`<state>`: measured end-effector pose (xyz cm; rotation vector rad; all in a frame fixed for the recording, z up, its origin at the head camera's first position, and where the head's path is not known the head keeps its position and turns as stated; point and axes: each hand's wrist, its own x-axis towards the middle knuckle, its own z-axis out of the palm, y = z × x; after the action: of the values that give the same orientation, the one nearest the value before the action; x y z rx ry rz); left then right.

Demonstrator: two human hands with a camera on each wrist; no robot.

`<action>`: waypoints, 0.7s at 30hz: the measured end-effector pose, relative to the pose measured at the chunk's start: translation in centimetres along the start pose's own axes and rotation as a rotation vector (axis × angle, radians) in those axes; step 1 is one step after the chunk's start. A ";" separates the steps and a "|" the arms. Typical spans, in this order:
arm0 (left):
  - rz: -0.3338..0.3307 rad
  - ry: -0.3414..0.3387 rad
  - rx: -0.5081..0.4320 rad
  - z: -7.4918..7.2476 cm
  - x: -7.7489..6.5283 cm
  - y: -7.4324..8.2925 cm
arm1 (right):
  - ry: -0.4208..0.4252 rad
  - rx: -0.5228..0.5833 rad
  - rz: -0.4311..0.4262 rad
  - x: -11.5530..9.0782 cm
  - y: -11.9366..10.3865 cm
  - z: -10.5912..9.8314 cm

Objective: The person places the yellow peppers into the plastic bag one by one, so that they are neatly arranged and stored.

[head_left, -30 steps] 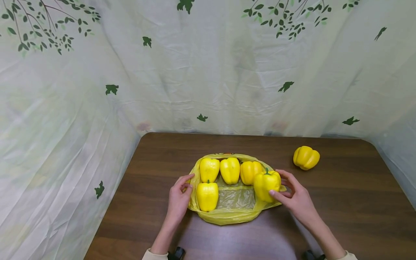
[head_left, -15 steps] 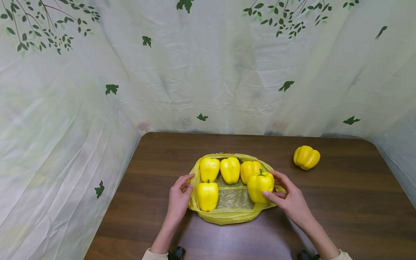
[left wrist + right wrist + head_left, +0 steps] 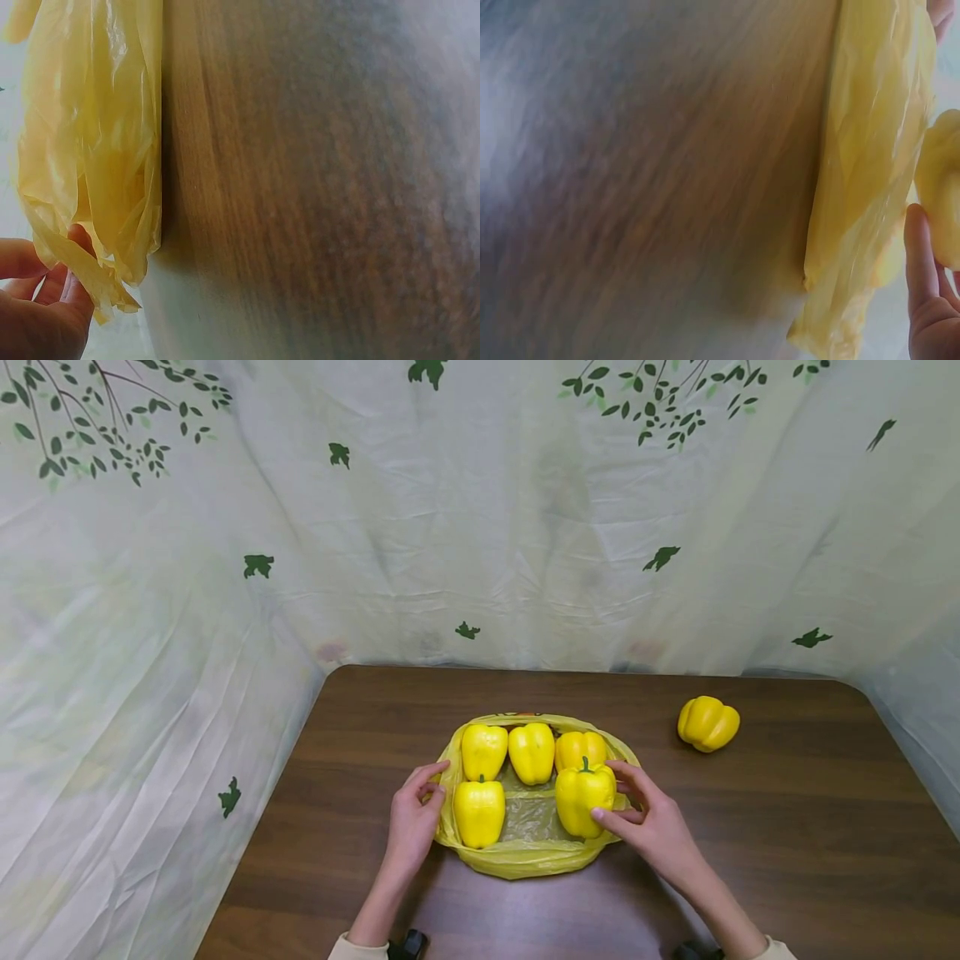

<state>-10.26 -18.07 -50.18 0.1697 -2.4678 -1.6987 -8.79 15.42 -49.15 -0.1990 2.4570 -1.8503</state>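
Observation:
A yellow plastic bag (image 3: 517, 865) lies spread with its mouth up on the wooden table. Inside, several yellow bell peppers stand along its back and left, one of them a front-left pepper (image 3: 478, 814). At the bag's left edge, my left hand (image 3: 415, 817) pinches a loose flap of the plastic, plain in the left wrist view, where the bag (image 3: 90, 112) hangs in folds. My right hand (image 3: 660, 831) grips another bell pepper (image 3: 582, 802) by its right side, over the bag's right part. In the right wrist view this pepper (image 3: 941, 187) is above the bag's rim.
One more yellow bell pepper (image 3: 708, 724) lies on its side toward the back right of the table (image 3: 810, 793). A pale curtain (image 3: 510, 543) printed with leaves surrounds the table's back and sides.
My right hand has carried its pepper left, from the bag's right rim to over the inside, and slightly lower. The left hand has stayed at the left edge.

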 end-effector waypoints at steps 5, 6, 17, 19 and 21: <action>0.001 0.001 -0.001 0.0 0.0 0.0 | -0.019 0.035 0.013 0.0 0.0 0.7; 0.001 0.001 -0.001 0.0 0.0 0.0 | -0.023 0.038 0.015 0.0 -0.1 0.9; 0.009 0.003 -0.001 0.0 0.0 0.0 | -0.041 0.050 0.046 0.2 -0.3 2.2; 0.010 0.002 -0.002 0.0 0.0 0.0 | -0.046 0.053 0.047 0.2 -0.3 2.5; 0.011 0.003 -0.004 0.0 -0.1 0.0 | -0.052 0.056 0.049 0.2 -0.3 2.7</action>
<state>-10.22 -18.03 -50.16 0.1573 -2.4584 -1.6973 -8.65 12.70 -49.57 -0.1809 2.3510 -1.8674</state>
